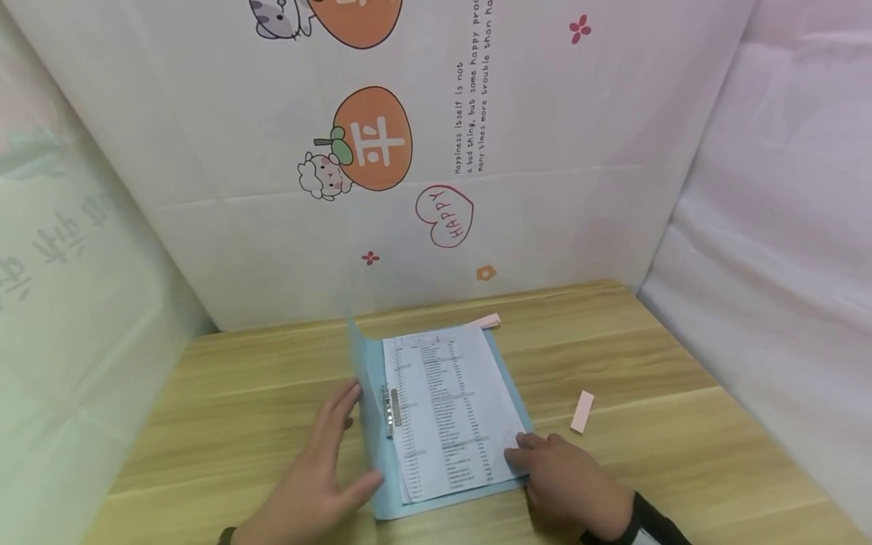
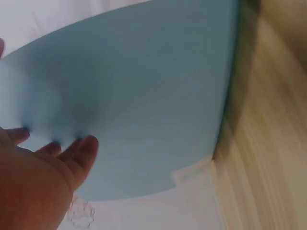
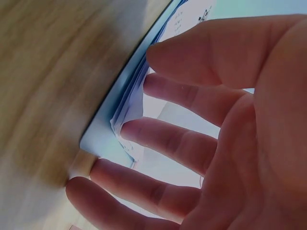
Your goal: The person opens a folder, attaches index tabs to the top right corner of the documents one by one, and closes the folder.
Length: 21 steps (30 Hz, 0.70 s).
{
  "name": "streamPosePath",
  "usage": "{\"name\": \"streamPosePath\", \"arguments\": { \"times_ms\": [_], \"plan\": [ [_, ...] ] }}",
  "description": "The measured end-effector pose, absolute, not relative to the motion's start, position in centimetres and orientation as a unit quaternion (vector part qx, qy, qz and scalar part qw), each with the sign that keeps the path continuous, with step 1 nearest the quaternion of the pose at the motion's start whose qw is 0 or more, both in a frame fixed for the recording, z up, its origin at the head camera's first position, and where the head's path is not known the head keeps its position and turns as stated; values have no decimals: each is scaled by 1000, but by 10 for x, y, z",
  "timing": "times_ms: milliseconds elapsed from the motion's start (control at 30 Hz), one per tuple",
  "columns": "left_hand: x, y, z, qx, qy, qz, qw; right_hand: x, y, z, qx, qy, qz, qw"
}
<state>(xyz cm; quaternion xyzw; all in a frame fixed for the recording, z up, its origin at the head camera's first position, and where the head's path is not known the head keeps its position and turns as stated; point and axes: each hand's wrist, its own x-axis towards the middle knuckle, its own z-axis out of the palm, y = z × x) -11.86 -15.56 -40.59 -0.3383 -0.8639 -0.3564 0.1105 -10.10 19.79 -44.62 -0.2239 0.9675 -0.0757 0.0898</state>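
A light blue file folder (image 1: 390, 496) lies on the wooden table with its front cover (image 2: 144, 86) standing almost upright on the left. Inside it, a stack of printed sheets (image 1: 453, 416) sits beside a metal clip (image 1: 390, 411). My left hand (image 1: 306, 481) touches the outer face of the raised cover, fingers extended and thumb apart. My right hand (image 1: 572, 481) is at the folder's lower right corner, with its fingertips at the sheets' edge. In the right wrist view its fingers (image 3: 172, 143) are spread and only slightly bent.
A pink paper strip (image 1: 582, 412) lies on the table to the right of the folder. Another pink strip (image 1: 487, 322) shows at the folder's top right corner. A printed white cloth (image 1: 545, 189) hangs behind the table, with more white cloth (image 1: 783, 265) at the sides.
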Motion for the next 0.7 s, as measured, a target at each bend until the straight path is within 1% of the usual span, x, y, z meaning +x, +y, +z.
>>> {"name": "streamPosePath", "arguments": {
  "times_ms": [133,267,500,700],
  "plan": [
    [-119,-145,-416,-330,-881,-324,102,-99,198,-446,-228,967,-72,83],
    [-118,-138,-423,-311,-894,-316,63,-98,197,-446,-230,968,-71,74],
    [-120,-130,-433,-301,-903,-307,2,-96,197,-447,-219,970,-75,79],
    [-123,-124,-440,-319,-906,-279,-7,-95,198,-447,-218,970,-78,72]
  ]
}}
